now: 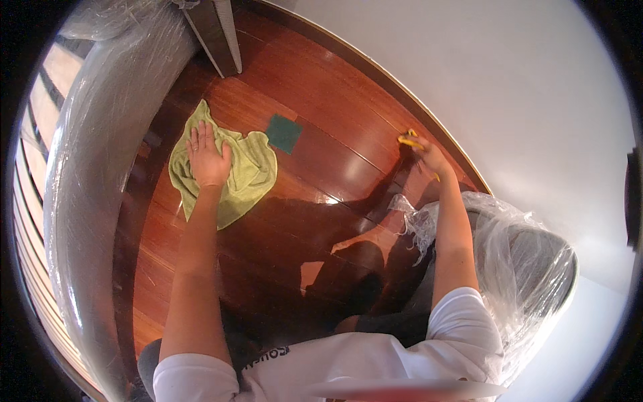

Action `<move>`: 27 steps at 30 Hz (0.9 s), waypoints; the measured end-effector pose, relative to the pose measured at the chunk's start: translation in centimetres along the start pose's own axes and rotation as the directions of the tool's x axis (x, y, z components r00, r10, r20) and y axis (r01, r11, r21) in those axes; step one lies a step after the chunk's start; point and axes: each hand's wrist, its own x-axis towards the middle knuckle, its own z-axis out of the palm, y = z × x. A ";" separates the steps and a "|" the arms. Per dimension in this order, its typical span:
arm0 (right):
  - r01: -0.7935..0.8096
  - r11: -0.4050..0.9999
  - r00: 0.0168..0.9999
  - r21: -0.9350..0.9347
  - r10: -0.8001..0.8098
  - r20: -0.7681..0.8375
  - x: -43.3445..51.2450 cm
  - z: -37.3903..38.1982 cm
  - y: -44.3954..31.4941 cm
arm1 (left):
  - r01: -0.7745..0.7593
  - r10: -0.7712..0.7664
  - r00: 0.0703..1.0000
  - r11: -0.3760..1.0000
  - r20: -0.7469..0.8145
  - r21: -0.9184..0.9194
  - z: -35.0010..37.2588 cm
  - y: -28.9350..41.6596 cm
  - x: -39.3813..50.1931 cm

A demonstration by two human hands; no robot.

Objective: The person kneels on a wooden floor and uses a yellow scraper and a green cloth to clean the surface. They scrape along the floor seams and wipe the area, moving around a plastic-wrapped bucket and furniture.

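My left hand (206,156) lies flat, fingers spread, on a crumpled yellow-green cloth (246,161) on the reddish wooden floor (311,176). Just right of the cloth lies a square dark green pad (284,133), probably a scouring pad. Over at the right, near the wall's base, my right hand (427,155) is closed around a small yellow tool (411,139) with a dark part; its exact kind cannot be told. The tool is at or close above the floor.
Plastic film covers a grey curved piece of furniture (120,95) along the left and another covered piece (532,261) at the right. A dark skirting board (402,90) runs below the pale wall (502,75). A narrow upright leg or panel (213,35) stands at the top.
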 end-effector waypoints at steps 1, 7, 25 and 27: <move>0.081 0.995 0.997 -0.051 -0.082 -0.013 1.6 0.5 -1.0 | -0.002 0.002 1.000 1.000 0.012 0.000 0.0 0.1 0.0; 0.046 0.989 0.987 -0.138 -0.066 -0.145 15.4 7.4 -10.9 | 0.012 -0.012 0.999 1.000 0.052 -0.008 -0.1 -0.1 0.2; 0.065 0.997 0.997 0.037 -0.063 -0.054 -5.7 5.9 -7.2 | -0.118 0.135 0.984 0.983 0.116 -0.138 3.3 10.6 11.0; 0.101 0.982 0.987 0.161 -0.079 -0.137 -6.4 5.9 -7.3 | -0.123 0.133 0.988 0.984 0.074 -0.127 5.2 13.6 13.3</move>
